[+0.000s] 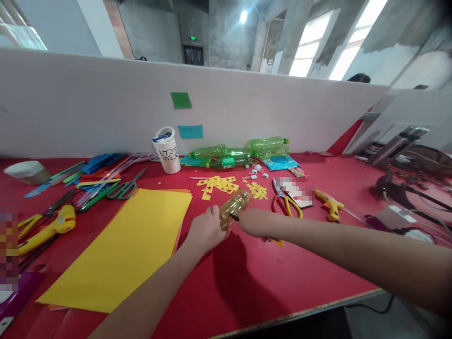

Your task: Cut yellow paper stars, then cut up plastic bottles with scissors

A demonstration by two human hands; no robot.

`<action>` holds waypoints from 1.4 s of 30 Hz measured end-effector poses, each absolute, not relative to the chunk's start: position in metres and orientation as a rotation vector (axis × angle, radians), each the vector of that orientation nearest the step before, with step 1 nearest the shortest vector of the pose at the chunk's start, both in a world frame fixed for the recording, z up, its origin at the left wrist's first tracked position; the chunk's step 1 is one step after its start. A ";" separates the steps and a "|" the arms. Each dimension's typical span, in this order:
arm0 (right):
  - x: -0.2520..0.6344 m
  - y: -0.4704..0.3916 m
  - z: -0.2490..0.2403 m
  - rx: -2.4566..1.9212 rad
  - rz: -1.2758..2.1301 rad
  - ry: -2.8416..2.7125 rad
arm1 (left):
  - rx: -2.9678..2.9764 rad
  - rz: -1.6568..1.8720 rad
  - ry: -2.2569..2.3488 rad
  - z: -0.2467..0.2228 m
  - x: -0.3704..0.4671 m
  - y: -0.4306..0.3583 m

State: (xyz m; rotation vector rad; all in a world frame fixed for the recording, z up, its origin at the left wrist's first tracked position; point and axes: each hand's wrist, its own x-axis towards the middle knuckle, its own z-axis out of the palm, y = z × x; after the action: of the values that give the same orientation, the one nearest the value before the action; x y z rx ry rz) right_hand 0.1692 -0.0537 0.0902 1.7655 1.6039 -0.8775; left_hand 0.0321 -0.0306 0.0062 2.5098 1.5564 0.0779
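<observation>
My left hand (209,227) is wrapped round the lower end of a clear, yellowish plastic bottle piece (236,203), which tilts up to the right above the red table. My right hand (254,223) is closed beside the bottle's right side. A dark tip points from its fingers at the bottle wall, and a bit of orange-yellow handle (277,242) shows under the palm; the rest of that tool is hidden. Just behind the bottle lie yellow star cutouts (257,190) and yellow paper scraps (219,185).
Yellow paper sheets (130,245) lie left, near scissors (127,188) and a yellow glue gun (58,226). Green bottles (233,155) and a white cup (167,153) stand or lie by the partition (106,108). Pliers (285,200) and another glue gun (330,205) lie right.
</observation>
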 end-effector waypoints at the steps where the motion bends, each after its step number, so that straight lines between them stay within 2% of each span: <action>1: 0.171 -0.053 0.090 1.761 -0.880 1.620 | 2.494 0.084 1.570 0.006 0.032 -0.029; 22: 0.186 -0.066 0.037 1.897 -0.834 1.888 | 2.336 0.104 1.526 0.013 0.026 -0.019; 32: 0.183 -0.062 0.053 1.906 -0.870 1.887 | 2.340 0.087 1.518 0.018 0.023 -0.017; 37: 0.175 -0.052 0.066 1.861 -0.887 1.813 | 2.593 0.217 1.627 0.016 0.029 -0.027; 42: 0.173 -0.047 0.088 1.782 -0.850 1.781 | 2.562 0.148 1.498 0.011 0.027 -0.019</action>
State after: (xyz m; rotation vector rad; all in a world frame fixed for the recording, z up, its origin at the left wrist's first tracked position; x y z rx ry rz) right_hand 0.1725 -0.0473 0.0883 1.7815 1.7806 -0.8496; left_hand 0.0267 -0.0193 0.0112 2.5617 1.4977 0.1481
